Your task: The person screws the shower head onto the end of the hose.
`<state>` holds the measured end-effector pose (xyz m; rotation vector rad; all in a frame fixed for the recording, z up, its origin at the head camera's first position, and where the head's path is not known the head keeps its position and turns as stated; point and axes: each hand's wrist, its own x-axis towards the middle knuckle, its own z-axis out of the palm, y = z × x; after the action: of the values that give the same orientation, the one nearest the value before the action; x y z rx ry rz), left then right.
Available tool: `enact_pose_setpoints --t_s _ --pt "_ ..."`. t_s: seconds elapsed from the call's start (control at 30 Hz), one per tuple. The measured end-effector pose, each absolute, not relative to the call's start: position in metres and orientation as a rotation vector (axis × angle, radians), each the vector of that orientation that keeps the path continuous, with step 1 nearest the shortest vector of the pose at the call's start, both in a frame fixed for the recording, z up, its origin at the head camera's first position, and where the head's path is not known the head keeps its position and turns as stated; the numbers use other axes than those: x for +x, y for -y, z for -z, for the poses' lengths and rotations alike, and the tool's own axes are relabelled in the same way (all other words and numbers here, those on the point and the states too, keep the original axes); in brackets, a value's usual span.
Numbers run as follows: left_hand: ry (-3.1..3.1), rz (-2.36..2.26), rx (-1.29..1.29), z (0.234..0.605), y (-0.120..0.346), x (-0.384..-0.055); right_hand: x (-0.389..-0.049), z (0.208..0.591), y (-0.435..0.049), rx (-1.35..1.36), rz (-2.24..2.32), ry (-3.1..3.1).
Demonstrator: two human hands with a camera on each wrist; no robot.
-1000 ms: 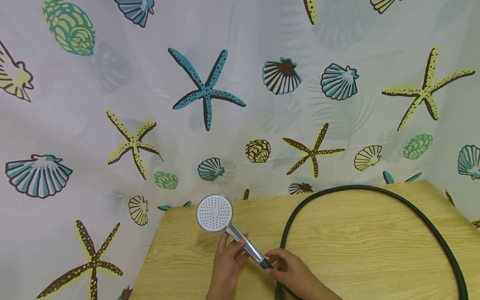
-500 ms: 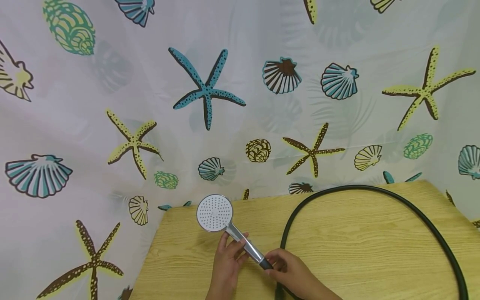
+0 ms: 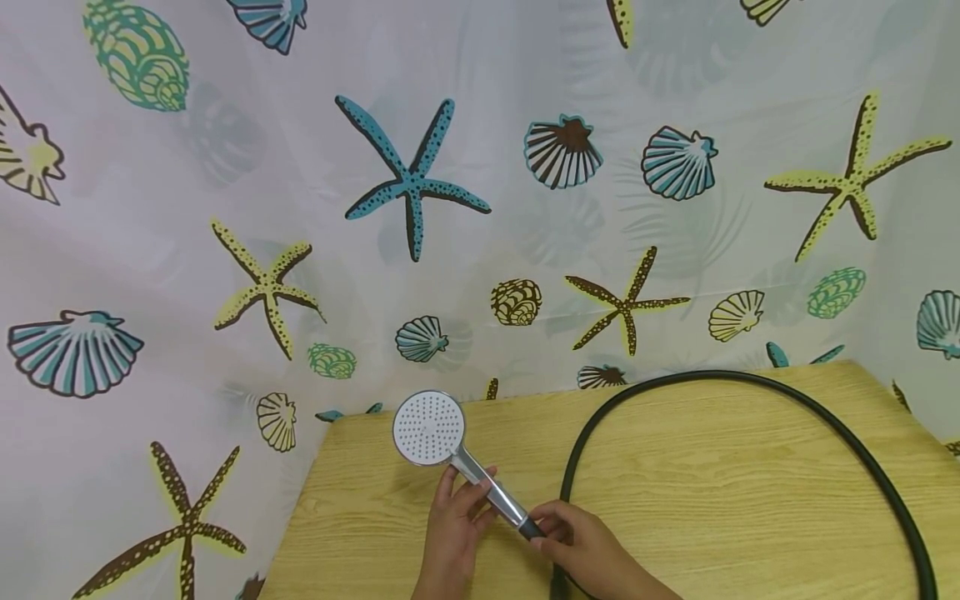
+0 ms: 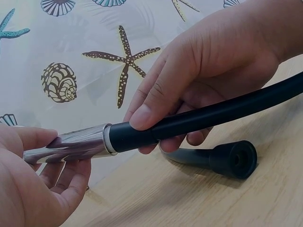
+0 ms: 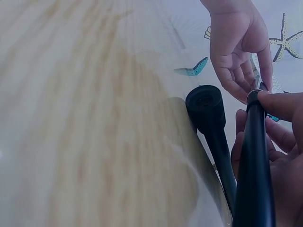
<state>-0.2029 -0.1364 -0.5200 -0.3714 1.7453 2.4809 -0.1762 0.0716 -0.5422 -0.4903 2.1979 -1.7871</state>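
A chrome shower head [image 3: 429, 427] with a round white spray face is held tilted over the table, face toward the camera. My left hand [image 3: 452, 521] grips its silver handle [image 4: 80, 144] between thumb and fingers. At the handle's lower end, my right hand [image 3: 581, 542] pinches the black connector of a shower hose [image 4: 213, 116]. In the left wrist view that connector meets the chrome rim of the handle, a pale ring showing at the joint. The hose's other end, a flared black fitting [image 4: 236, 160], lies on the wood beside the right hand.
The black hose [image 3: 705, 375] loops wide across the right half of the wood-grain table [image 3: 720, 483]. Behind and to the left hangs a white curtain [image 3: 480, 250] printed with starfish and shells, reaching the table's back edge.
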Motion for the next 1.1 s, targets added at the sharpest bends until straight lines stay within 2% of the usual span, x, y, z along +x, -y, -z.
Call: enact_pose_setpoints --t_s 1.1 --pt "-1.747 -2.461 -0.368 0.5223 0.1384 -0.2032 -0.1757 0.5382 -0.0737 -0.543 1.738 -2.164"
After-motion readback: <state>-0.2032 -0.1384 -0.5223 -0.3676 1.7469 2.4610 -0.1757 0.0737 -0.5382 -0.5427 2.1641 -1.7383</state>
